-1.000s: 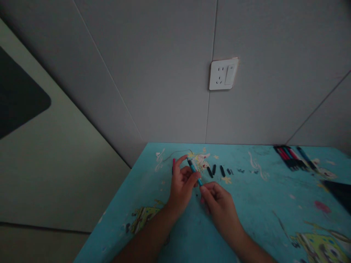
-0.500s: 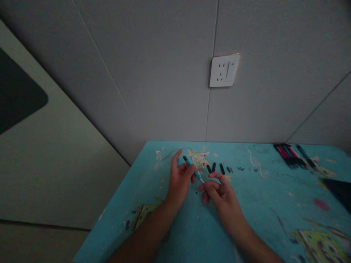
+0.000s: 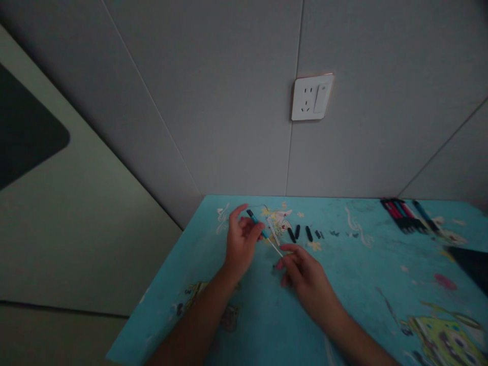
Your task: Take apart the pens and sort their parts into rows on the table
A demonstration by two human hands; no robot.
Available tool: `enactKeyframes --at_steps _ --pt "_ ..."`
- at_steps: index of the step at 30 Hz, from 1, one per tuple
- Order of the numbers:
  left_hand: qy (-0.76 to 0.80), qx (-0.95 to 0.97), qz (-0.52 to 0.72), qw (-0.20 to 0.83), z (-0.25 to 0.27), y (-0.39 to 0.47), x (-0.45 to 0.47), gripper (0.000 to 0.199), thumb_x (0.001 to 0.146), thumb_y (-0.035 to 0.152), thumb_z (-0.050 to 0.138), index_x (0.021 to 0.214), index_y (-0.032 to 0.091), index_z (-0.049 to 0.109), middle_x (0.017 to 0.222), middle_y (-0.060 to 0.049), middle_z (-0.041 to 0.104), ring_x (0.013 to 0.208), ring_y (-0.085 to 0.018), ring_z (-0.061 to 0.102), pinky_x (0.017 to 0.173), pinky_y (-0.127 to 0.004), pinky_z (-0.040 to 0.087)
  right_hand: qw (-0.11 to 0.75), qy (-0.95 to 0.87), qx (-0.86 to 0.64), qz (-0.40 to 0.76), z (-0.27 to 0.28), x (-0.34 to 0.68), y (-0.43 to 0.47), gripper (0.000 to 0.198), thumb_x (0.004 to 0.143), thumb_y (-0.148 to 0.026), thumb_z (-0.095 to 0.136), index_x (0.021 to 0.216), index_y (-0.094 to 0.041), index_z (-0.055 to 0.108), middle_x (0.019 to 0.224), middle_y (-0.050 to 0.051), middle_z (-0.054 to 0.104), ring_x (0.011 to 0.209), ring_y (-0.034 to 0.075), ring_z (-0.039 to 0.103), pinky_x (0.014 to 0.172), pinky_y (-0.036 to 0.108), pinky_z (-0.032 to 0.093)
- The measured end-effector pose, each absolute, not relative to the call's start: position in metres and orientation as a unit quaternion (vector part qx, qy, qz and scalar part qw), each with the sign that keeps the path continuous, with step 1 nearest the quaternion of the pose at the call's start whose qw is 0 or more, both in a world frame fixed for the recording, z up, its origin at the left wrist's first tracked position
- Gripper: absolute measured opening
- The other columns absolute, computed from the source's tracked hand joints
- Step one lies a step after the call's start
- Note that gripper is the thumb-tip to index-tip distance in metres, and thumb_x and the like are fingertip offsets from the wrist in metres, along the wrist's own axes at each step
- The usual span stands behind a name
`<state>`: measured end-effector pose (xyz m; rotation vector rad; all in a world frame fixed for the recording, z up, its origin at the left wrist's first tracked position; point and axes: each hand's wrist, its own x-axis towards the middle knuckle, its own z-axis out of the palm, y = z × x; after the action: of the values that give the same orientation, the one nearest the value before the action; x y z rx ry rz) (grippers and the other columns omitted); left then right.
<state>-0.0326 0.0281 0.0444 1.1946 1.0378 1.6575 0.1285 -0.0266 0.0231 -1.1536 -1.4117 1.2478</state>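
My left hand (image 3: 241, 246) is closed on a blue pen barrel (image 3: 264, 233) with a dark upper end, pinched between thumb and fingers and slanting down to the right. Out of the barrel's lower end sticks a thin white pen refill (image 3: 275, 247). Its far tip sits in the fingertips of my right hand (image 3: 307, 272), which are pinched together. Just behind the refill, a slim white stick (image 3: 272, 230) lies on the table. Several short black pen parts (image 3: 309, 234) rest beyond my right hand, with tiny dark pieces (image 3: 319, 235) beside them.
A blue cartoon-printed table (image 3: 263, 315) meets a grey wall (image 3: 229, 127) bearing a white socket (image 3: 312, 97). Several pens (image 3: 406, 216) lie in a row at the back right. A black object (image 3: 470, 264) sits at the right edge; a pale panel (image 3: 76, 229) stands left.
My left hand has moved left with the barrel, away from my right hand. A longer stretch of the white refill now shows between them.
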Motion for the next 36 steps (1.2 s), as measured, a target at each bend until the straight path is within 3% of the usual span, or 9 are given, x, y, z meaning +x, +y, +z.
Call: enactKeyframes --at_steps 3,7,11,15,20,25,30,36 --pt "0.428 0.514 0.642 0.374 0.038 0.034 -0.039 0.045 0.079 0.025 0.072 0.121 0.023 0.056 0.072 0.003 0.061 0.061 -0.01 0.057 0.061 -0.02 0.045 0.382 -0.652 -0.516 0.404 0.021 0.141 -0.02 0.027 0.097 -0.031 0.041 0.113 -0.019 0.06 0.079 0.002 0.067 0.059 0.015 0.06 0.059 0.028 0.045" --pt "0.449 0.547 0.618 0.343 0.033 0.038 -0.043 0.045 0.081 0.024 0.069 0.125 0.023 0.056 0.074 0.002 0.061 0.063 -0.011 0.057 0.062 -0.021 0.044 0.321 -0.703 -0.549 0.318 0.023 0.153 -0.012 0.029 0.095 -0.026 0.04 0.106 -0.02 0.065 0.078 0.003 0.068 0.068 0.018 0.064 0.065 0.029 0.046" --pt "0.456 0.56 0.599 0.346 0.034 0.038 -0.043 0.044 0.074 0.022 0.076 0.116 0.022 0.063 0.075 0.001 0.062 0.067 -0.011 0.057 0.065 -0.021 0.045 0.294 -0.714 -0.573 0.273 0.021 0.157 -0.01 0.029 0.094 -0.023 0.04 0.108 -0.02 0.065 0.086 0.006 0.071 0.076 0.02 0.067 0.072 0.03 0.047" --pt "0.414 0.426 0.641 0.485 0.036 0.039 -0.039 0.044 0.08 0.032 0.073 0.119 0.021 0.056 0.075 0.002 0.064 0.054 -0.008 0.054 0.051 -0.018 0.042 0.332 -0.705 -0.573 0.255 0.023 0.157 -0.01 0.031 0.096 -0.027 0.04 0.11 -0.018 0.065 0.088 0.007 0.071 0.076 0.02 0.067 0.073 0.032 0.049" --pt "0.308 0.206 0.647 0.666 0.043 0.039 -0.04 0.028 0.077 0.029 0.076 0.095 0.014 0.061 0.073 0.002 0.061 0.047 -0.001 0.046 0.043 -0.011 0.035 0.417 -0.687 -0.542 0.245 0.035 0.153 -0.018 0.029 0.097 -0.032 0.044 0.115 -0.02 0.065 0.093 0.006 0.071 0.079 0.019 0.067 0.074 0.031 0.052" --pt "0.281 0.177 0.635 0.697 0.052 0.032 -0.036 0.022 0.079 0.027 0.075 0.091 0.014 0.062 0.073 0.002 0.06 0.047 0.001 0.043 0.042 -0.01 0.032 0.469 -0.706 -0.499 0.18 0.046 0.153 -0.032 0.02 0.095 -0.028 0.053 0.111 -0.024 0.065 0.099 0.004 0.071 0.083 0.018 0.067 0.073 0.029 0.052" --pt "0.269 0.174 0.631 0.707 0.055 0.027 -0.033 0.023 0.08 0.028 0.075 0.094 0.014 0.063 0.074 0.002 0.061 0.048 0.001 0.042 0.042 -0.01 0.032 0.475 -0.719 -0.492 0.127 0.054 0.154 -0.04 0.019 0.093 -0.022 0.056 0.11 -0.027 0.063 0.091 0.001 0.07 0.065 0.014 0.063 0.064 0.027 0.051" --pt "0.283 0.171 0.626 0.707 0.055 0.027 -0.031 0.022 0.08 0.029 0.075 0.091 0.014 0.062 0.073 0.002 0.061 0.047 0.001 0.042 0.042 -0.011 0.031 0.47 -0.724 -0.488 0.13 0.06 0.154 -0.047 0.02 0.093 -0.019 0.056 0.11 -0.027 0.062 0.085 0.0 0.069 0.062 0.013 0.062 0.062 0.026 0.05"
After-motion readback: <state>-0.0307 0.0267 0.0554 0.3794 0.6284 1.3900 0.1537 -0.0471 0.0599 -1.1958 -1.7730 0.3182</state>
